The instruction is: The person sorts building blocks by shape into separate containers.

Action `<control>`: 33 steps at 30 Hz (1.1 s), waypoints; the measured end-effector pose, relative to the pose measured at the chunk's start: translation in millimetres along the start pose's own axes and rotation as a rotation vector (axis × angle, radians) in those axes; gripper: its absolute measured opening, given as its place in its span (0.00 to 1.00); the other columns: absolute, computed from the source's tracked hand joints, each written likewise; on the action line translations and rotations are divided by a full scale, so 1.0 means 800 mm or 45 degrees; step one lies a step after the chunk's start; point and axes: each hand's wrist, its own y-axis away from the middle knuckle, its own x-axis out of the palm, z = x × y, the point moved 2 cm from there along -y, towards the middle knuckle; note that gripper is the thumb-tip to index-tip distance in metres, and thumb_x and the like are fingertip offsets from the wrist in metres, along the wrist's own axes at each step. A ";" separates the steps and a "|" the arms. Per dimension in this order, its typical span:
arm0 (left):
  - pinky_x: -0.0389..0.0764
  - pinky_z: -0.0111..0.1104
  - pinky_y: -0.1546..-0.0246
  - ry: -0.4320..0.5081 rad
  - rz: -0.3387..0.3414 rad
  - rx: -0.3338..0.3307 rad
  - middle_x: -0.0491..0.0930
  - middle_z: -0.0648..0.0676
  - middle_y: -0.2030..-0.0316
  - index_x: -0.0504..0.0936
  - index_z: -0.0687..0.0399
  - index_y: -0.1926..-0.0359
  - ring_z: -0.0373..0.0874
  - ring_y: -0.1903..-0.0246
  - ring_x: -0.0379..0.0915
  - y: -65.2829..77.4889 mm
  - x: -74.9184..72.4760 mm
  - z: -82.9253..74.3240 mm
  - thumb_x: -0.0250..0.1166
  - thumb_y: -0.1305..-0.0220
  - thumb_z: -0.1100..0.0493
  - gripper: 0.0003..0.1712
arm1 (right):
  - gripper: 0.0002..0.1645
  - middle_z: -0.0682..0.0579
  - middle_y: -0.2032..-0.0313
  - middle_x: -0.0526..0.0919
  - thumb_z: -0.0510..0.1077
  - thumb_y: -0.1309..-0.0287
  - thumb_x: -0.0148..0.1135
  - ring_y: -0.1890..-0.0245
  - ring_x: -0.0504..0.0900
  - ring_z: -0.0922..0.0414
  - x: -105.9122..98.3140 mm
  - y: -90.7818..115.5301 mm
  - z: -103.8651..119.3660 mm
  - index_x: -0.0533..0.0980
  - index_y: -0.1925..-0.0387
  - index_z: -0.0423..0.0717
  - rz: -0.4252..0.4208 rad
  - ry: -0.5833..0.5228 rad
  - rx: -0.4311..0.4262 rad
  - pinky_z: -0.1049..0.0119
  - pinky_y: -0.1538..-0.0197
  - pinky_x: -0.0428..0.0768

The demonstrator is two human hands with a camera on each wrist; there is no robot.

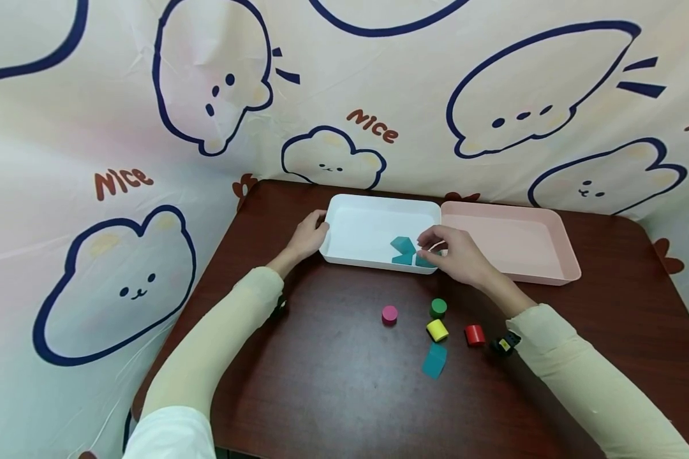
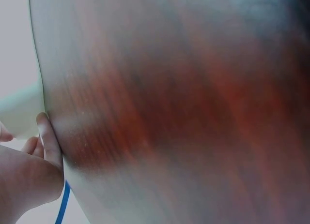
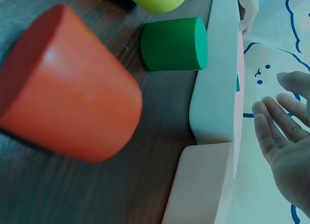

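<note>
Blocks point(image 1: 403, 245), teal, three visible, lying at the near right corner of the white tray point(image 1: 358, 220): could be knocked askew if the right hand point(image 1: 459, 256) brushes them on leaving. Tray: might shift if the left hand point(image 1: 307, 236) tugs. Right hand: thumb and fingers apart, beside the rightmost block, contact uncertain, nothing visibly held. Left hand: thumb and fingers clamped on the tray's left wall.

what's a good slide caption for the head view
Left hand holds the white tray by its edge, right hand over its teal blocks, pink tray alongside.
</note>
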 end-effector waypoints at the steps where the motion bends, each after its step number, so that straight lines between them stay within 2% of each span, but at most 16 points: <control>1: 0.67 0.50 0.29 -0.001 0.000 0.002 0.65 0.61 0.25 0.62 0.60 0.20 0.56 0.28 0.64 0.000 0.000 0.000 0.44 0.17 0.52 0.31 | 0.17 0.46 0.53 0.86 0.41 0.31 0.72 0.53 0.85 0.50 0.000 0.002 0.001 0.81 0.46 0.38 0.003 0.001 -0.006 0.46 0.42 0.84; 13: 0.66 0.50 0.27 -0.008 0.002 -0.005 0.64 0.61 0.24 0.61 0.61 0.20 0.56 0.26 0.62 0.000 -0.001 0.000 0.44 0.17 0.51 0.32 | 0.14 0.44 0.52 0.87 0.39 0.33 0.73 0.53 0.85 0.51 -0.002 0.046 0.011 0.83 0.47 0.44 0.052 -0.031 -0.009 0.43 0.44 0.85; 24: 0.65 0.50 0.27 -0.019 -0.011 -0.010 0.65 0.62 0.24 0.62 0.61 0.21 0.55 0.26 0.62 -0.001 0.000 0.001 0.44 0.16 0.52 0.31 | 0.18 0.54 0.54 0.87 0.37 0.38 0.77 0.56 0.85 0.60 0.003 0.082 0.029 0.83 0.48 0.53 0.091 0.003 -0.126 0.61 0.49 0.87; 29: 0.65 0.50 0.27 -0.026 -0.010 -0.010 0.65 0.61 0.24 0.62 0.60 0.21 0.55 0.26 0.61 -0.003 0.000 0.002 0.44 0.17 0.52 0.31 | 0.21 0.53 0.54 0.87 0.36 0.41 0.78 0.55 0.85 0.61 0.006 0.097 0.036 0.83 0.48 0.52 0.122 -0.003 -0.153 0.59 0.49 0.87; 33: 0.65 0.50 0.27 -0.021 -0.014 -0.002 0.65 0.61 0.24 0.63 0.60 0.21 0.55 0.26 0.61 -0.003 -0.001 0.002 0.44 0.17 0.52 0.31 | 0.21 0.54 0.53 0.87 0.37 0.41 0.79 0.55 0.87 0.56 0.011 0.109 0.039 0.83 0.48 0.51 0.140 -0.009 -0.192 0.56 0.49 0.88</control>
